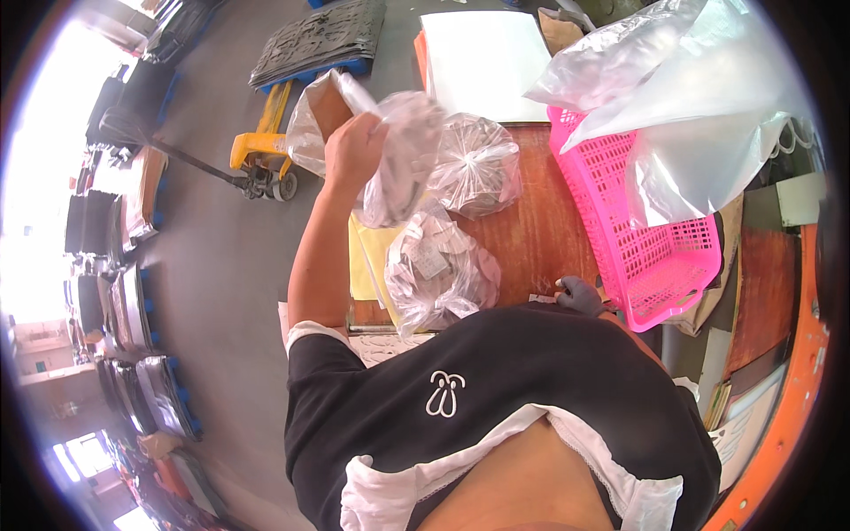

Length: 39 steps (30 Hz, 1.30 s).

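My left hand [354,149] is raised at the far left of the table, fingers closed on a clear plastic bag [403,159] that is blurred by motion. Beneath it, a tied clear bag [440,265] filled with pale flat pieces lies on the near part of the table. Another filled clear bag [474,165], gathered into radiating folds, sits farther back. My right hand [580,296], in a grey glove with a bare fingertip, rests curled at the table's near edge. A small white label [542,299] lies beside its fingertips; whether it is gripped is hidden.
A pink plastic basket [620,212] stands on the table's right, with large clear bags [699,133] draped over it. White sheets [485,62] are stacked at the back of the brown tabletop [549,208]. Yellow paper [365,265] lies at left. A yellow pallet jack [266,146] stands on the floor.
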Available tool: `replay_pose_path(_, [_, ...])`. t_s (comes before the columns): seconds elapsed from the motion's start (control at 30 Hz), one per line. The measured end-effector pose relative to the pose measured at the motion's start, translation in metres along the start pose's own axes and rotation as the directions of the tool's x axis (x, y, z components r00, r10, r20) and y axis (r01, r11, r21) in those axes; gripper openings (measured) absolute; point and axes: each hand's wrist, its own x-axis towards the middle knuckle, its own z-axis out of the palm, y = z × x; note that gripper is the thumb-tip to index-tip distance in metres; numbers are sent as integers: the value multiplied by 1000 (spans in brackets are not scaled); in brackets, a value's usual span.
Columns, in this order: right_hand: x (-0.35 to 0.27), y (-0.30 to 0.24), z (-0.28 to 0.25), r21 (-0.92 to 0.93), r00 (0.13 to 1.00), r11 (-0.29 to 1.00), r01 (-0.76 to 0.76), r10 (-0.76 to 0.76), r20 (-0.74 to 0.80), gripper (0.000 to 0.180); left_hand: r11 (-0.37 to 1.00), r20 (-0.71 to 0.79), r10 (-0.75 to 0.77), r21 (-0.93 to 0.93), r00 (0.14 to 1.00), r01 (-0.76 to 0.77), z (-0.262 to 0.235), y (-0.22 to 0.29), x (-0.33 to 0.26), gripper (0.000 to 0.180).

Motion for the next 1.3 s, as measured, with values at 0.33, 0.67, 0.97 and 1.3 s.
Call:
replay_pose_path(0.33, [-2, -4, -2, -68, 999, 997, -28, 29, 15, 36, 902, 128, -328, 336, 936, 271, 103, -145, -55, 35])
replay_pose_path(0.67, [17, -13, 3, -162, 992, 987, 1, 20, 127, 39, 980, 610, -152, 198, 777, 37, 85, 20, -174, 65])
replay_pose_path(0.97, [12, -20, -1, -210, 990, 978, 20, 9, 139, 40, 935, 594, 293, -14, 749, -354, 80, 39, -241, 48])
replay_pose_path(1.3, [4, -15, 5, -121, 997, 992, 23, -13, 80, 37, 895, 330, 446, -144, 832, -423, 103, 12, -230, 13])
